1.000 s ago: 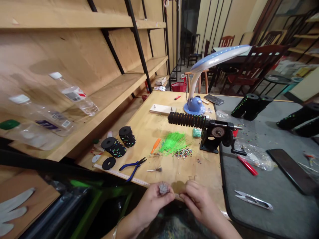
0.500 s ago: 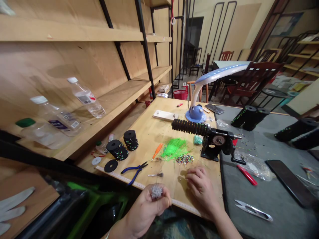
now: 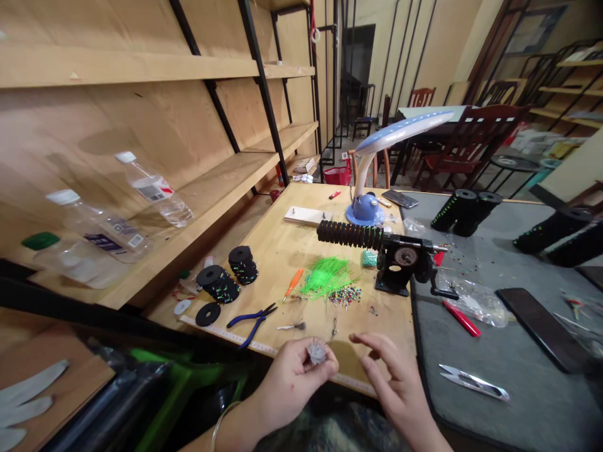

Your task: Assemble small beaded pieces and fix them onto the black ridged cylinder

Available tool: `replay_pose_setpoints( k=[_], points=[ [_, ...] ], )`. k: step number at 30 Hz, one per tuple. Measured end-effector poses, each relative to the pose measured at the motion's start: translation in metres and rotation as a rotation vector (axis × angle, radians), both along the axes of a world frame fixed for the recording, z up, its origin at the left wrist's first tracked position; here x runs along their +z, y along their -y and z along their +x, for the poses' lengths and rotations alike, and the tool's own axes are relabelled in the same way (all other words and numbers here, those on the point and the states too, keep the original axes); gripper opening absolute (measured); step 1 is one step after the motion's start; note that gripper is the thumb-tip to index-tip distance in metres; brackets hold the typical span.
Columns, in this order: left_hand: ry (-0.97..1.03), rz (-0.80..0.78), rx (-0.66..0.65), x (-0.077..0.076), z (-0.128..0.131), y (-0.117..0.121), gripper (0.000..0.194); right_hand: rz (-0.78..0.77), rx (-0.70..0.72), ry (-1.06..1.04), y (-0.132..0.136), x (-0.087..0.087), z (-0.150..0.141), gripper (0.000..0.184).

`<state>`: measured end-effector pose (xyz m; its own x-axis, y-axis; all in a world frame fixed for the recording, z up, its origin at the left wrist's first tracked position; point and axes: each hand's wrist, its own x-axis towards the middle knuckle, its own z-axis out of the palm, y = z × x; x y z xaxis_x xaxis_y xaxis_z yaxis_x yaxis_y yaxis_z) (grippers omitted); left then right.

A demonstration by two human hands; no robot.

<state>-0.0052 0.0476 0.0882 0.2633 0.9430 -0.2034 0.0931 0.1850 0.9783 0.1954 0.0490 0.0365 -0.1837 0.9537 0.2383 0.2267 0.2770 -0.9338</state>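
Observation:
My left hand (image 3: 299, 380) is closed around a small grey spiky bundle (image 3: 317, 353), whose tips stick up between thumb and fingers; I cannot make out its exact kind. To its right, my right hand (image 3: 396, 376) hovers over the table's near edge with thumb and fingers apart, nothing visible in it. Just beyond the hands lie a small metal piece (image 3: 335, 327) and a little brush-like tool (image 3: 294, 326). Farther in is a pile of bright green strands (image 3: 326, 275), with multicoloured beads (image 3: 346, 295) beside it.
Blue-handled pliers (image 3: 252, 322), an orange-handled tool (image 3: 294, 282) and black spools (image 3: 217, 284) lie to the left. A black hand-crank winder (image 3: 400, 263) stands right of centre, a blue lamp (image 3: 365, 210) behind it. Thread snips (image 3: 473, 382) and a phone (image 3: 541, 323) rest on the grey mat.
My right hand has drawn back toward me from the tabletop and its fingers have spread, leaving the small metal piece in view. My left hand, still holding the grey bundle, has shifted right.

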Motion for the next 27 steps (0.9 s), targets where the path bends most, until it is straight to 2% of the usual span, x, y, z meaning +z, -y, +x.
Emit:
replay_pose_setpoints(
  k=[2, 5, 7, 10, 12, 14, 17, 19, 21, 24, 27],
  points=[
    [-0.012, 0.016, 0.004, 0.002, 0.002, 0.001, 0.024, -0.184, 0.096, -0.162, 0.016, 0.008, -0.013, 0.036],
    [-0.05, 0.03, 0.011, -0.001, 0.003, 0.004, 0.025, -0.386, 0.175, -0.328, 0.029, 0.008, -0.029, 0.036],
    [-0.096, 0.042, 0.015, -0.006, 0.003, 0.005, 0.024, -0.428, 0.157, -0.318, 0.031, 0.002, -0.034, 0.032],
    [-0.124, 0.06, 0.047, -0.016, 0.001, 0.002, 0.02, -0.414, 0.047, -0.223, 0.029, -0.012, -0.032, 0.037],
    [-0.162, 0.096, 0.084, -0.023, -0.001, -0.004, 0.017, -0.43, -0.026, -0.242, 0.027, -0.022, -0.028, 0.041],
    [-0.308, 0.169, 0.097, -0.029, -0.002, -0.012, 0.015, -0.488, -0.098, -0.348, 0.026, -0.03, -0.025, 0.042],
    [-0.691, 0.265, 0.045, -0.039, 0.003, -0.027, 0.008, -0.593, -0.193, -0.574, 0.027, -0.04, -0.021, 0.041],
    [-0.919, 0.286, -0.008, -0.048, 0.01, -0.034, 0.012, -0.634, -0.244, -0.699, 0.028, -0.043, -0.019, 0.039],
    [-1.04, 0.287, -0.033, -0.055, 0.017, -0.039, 0.016, -0.674, -0.271, -0.776, 0.029, -0.042, -0.016, 0.038],
    [-1.057, 0.358, 0.01, -0.057, 0.023, -0.039, 0.02, -0.725, -0.289, -0.845, 0.029, -0.038, -0.013, 0.037],
    [-0.846, 0.509, 0.06, -0.052, 0.027, -0.028, 0.021, -0.752, -0.33, -0.905, 0.028, -0.034, -0.012, 0.038]
  ],
)
